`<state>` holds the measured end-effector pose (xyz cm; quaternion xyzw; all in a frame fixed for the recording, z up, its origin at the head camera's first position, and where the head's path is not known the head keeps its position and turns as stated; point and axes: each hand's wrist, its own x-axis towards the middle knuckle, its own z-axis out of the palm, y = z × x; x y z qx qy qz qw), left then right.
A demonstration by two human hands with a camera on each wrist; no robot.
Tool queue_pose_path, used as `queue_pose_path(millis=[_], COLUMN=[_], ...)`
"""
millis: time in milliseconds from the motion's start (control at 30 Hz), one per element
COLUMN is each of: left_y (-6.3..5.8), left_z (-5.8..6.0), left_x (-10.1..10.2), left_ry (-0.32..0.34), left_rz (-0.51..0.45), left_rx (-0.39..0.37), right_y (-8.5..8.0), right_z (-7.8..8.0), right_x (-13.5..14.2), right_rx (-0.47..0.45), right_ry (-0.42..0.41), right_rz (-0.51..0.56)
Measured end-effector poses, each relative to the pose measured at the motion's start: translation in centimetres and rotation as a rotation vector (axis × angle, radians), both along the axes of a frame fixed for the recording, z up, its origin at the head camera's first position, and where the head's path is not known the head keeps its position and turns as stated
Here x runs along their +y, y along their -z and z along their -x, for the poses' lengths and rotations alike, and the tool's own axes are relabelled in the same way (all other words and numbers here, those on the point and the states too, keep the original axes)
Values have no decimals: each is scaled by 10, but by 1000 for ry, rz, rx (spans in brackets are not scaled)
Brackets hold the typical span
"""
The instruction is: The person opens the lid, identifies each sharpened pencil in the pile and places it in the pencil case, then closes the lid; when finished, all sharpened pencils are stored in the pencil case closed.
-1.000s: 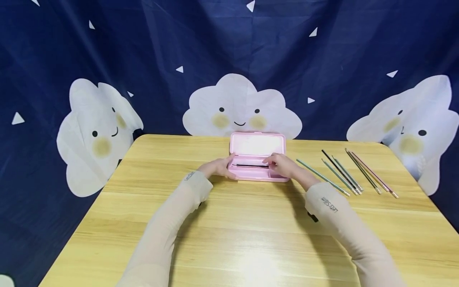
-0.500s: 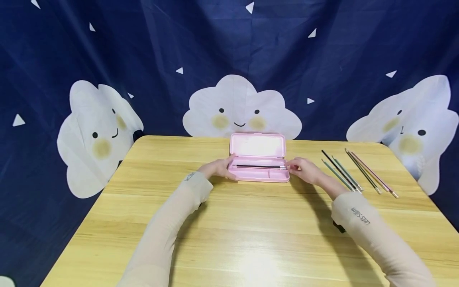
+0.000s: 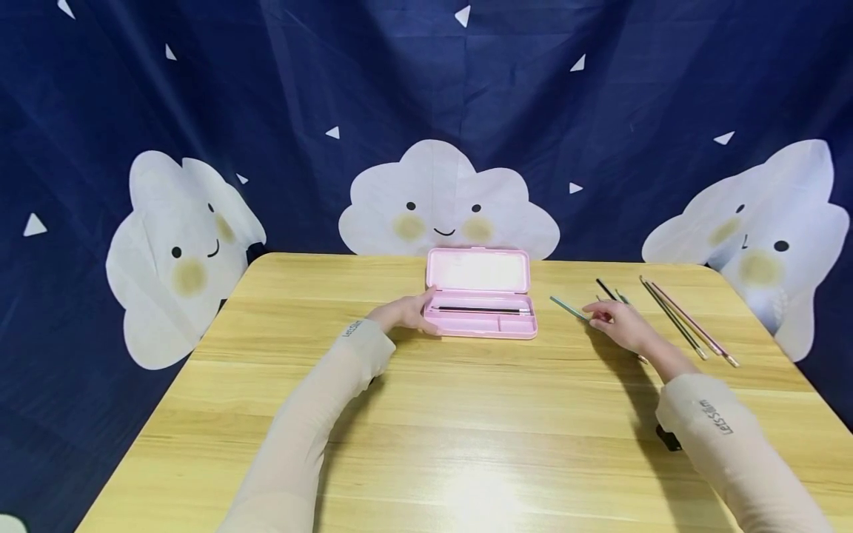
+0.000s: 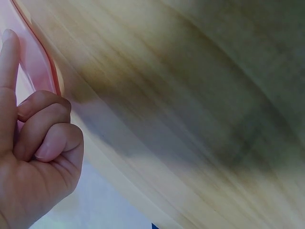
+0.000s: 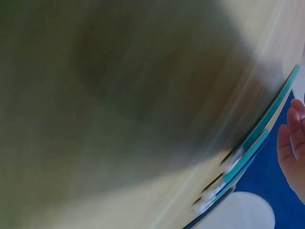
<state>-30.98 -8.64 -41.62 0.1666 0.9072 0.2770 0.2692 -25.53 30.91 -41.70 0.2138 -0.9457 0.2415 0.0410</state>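
Note:
An open pink pencil case (image 3: 460, 326) stands near the table's back edge, its lid raised. Inside its rear compartment lies a dark pencil (image 3: 480, 310) with a pale eraser end. My left hand (image 3: 403, 312) grips the case's left end; in the left wrist view one finger lies along the pink wall and the others are curled. To the right of the case, my right hand (image 3: 621, 324) is over a teal pencil (image 3: 566, 306), fingers loosely bent. In the right wrist view that hand (image 5: 294, 145) appears apart from the teal pencils (image 5: 271, 112). The head view hides part of them beneath it.
Further right lie a dark green pencil (image 3: 673, 318) and a pink pencil (image 3: 693, 320), close together. A black pencil (image 3: 605, 287) sticks out behind my right hand. The wooden table (image 3: 426, 429) ends at a dark blue curtain (image 3: 426, 74) with cloud prints.
My right hand has left the pencil in the case and moved right to the loose pencils. The dark pencil stays in the case. My left hand has kept its place.

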Motion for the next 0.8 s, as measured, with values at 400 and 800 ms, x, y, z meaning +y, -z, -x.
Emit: queue_pose_path(millis=[400,800], left_y=[1,0], left_z=[1,0], left_x=[-1,-1], left_ry=[25,21], left_rz=[28,32], left_rx=[29,33], right_y=[3,4], right_z=[-7,-8], right_x=[28,42], right_rx=[-21,-88], right_ry=[78,134], right_rz=[12,-119])
